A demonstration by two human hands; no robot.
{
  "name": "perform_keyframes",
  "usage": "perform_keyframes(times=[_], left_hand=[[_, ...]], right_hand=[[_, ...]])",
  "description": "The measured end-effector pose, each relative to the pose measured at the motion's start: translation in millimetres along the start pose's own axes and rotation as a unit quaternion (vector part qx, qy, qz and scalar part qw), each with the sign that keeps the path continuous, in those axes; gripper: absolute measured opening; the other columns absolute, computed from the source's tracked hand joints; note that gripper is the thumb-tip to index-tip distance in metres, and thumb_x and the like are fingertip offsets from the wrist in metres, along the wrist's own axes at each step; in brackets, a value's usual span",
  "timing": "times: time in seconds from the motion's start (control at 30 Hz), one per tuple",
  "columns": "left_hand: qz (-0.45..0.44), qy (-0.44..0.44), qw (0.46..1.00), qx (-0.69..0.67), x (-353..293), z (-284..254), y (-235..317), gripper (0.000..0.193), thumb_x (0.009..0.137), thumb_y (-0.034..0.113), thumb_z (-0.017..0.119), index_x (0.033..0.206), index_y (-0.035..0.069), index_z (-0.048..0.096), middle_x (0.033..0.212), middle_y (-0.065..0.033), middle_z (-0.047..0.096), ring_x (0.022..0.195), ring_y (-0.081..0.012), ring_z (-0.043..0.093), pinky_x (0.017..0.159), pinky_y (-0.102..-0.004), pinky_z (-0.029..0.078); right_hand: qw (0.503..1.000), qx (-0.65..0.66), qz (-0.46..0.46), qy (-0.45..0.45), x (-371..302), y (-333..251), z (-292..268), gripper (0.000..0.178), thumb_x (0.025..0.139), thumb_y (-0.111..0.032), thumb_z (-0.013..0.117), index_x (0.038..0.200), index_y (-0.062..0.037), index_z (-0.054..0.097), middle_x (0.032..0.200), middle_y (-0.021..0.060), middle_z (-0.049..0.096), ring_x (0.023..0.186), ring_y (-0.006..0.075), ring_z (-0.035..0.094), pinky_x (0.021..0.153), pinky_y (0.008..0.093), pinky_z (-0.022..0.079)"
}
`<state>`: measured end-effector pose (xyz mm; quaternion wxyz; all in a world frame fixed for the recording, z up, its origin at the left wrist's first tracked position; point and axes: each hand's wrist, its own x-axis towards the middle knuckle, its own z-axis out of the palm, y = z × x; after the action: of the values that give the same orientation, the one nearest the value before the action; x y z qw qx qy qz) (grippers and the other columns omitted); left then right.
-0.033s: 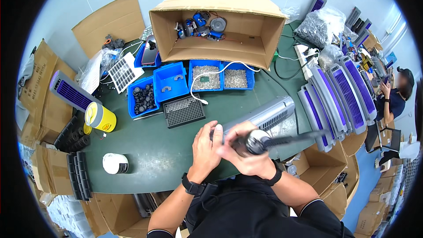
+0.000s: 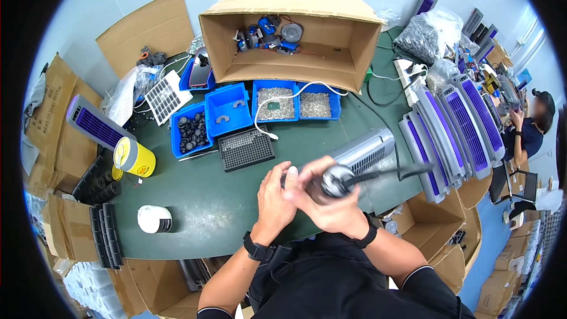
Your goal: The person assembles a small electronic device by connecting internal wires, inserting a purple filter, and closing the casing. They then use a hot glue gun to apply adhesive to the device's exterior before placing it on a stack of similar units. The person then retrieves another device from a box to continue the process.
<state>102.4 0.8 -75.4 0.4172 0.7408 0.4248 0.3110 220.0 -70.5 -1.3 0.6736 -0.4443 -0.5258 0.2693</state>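
Farthest left of the grip, a tower fan with a purple grille (image 2: 97,121) leans beyond a yellow tumbler (image 2: 137,158), while a white jar (image 2: 155,219) stands nearer, level with the hands on the green bench (image 2: 218,192). Ahead and to the left of the grip come a blue bin (image 2: 175,133) of black round parts (image 2: 192,131), a second blue bin (image 2: 242,117) with two grey curved pieces and, closer in, a black perforated tray (image 2: 247,149). The left hand (image 2: 275,201) has its fingers extended together and its thumb raised just beside the other hand; whether it has hold of anything I cannot tell. Straight ahead, well beyond the grip, is an open cardboard box (image 2: 283,74) with blue and grey components inside. The right hand (image 2: 333,215) is closed around a corded handheld tool (image 2: 338,182), blurred, its black cord (image 2: 393,171) trailing right. From behind that tool a grey slotted housing (image 2: 366,150) slants away, ahead and to the right of the grip. Farther right stand several purple-grilled fan units (image 2: 455,136), and well beyond them sits another person (image 2: 525,136).
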Motion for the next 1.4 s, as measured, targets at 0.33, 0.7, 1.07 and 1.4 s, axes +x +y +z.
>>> perform_keyframes(times=[0.33,0.7,1.07,1.4], left_hand=[[0.014,0.016,1.000,0.003,2,-5,14,0.043,0.107,0.034,0.054,0.126,-0.002,0.066,0.111,-0.0254,0.072,0.105,-0.0432,0.069,0.095,-0.0507,0.052],[0.034,0.022,0.999,0.014,3,-3,5,0.042,0.107,0.032,0.054,0.129,-0.004,0.061,0.105,-0.0253,0.072,0.099,-0.0434,0.070,0.091,-0.0525,0.053],[0.051,0.021,0.998,0.008,5,-3,1,0.044,0.107,0.034,0.053,0.129,-0.003,0.058,0.100,-0.0258,0.073,0.095,-0.0444,0.071,0.088,-0.0528,0.054],[0.024,-0.010,0.999,-0.033,3,-25,1,0.036,0.107,0.025,0.054,0.134,0.001,0.055,0.093,-0.0229,0.073,0.086,-0.0421,0.071,0.082,-0.0499,0.054]], right_hand=[[0.982,-0.121,-0.120,-0.084,3,-6,-15,0.040,0.076,-0.014,0.097,0.102,-0.0059,0.068,0.089,0.0034,0.069,0.071,0.0086,0.064,0.066,0.0261,0.053],[0.999,-0.013,0.009,-0.040,3,-4,-3,0.039,0.084,-0.003,0.090,0.107,-0.0058,0.058,0.089,0.0036,0.062,0.079,0.0107,0.058,0.072,0.0283,0.048],[0.996,-0.032,0.038,-0.070,1,-3,-2,0.040,0.083,-0.007,0.092,0.104,-0.0075,0.059,0.089,0.0000,0.061,0.078,0.0080,0.053,0.071,0.0267,0.046],[0.989,0.136,0.032,-0.050,29,-39,1,0.043,0.088,-0.007,0.088,0.114,-0.0029,0.054,0.080,0.0071,0.064,0.068,0.0156,0.063,0.068,0.0314,0.055]])
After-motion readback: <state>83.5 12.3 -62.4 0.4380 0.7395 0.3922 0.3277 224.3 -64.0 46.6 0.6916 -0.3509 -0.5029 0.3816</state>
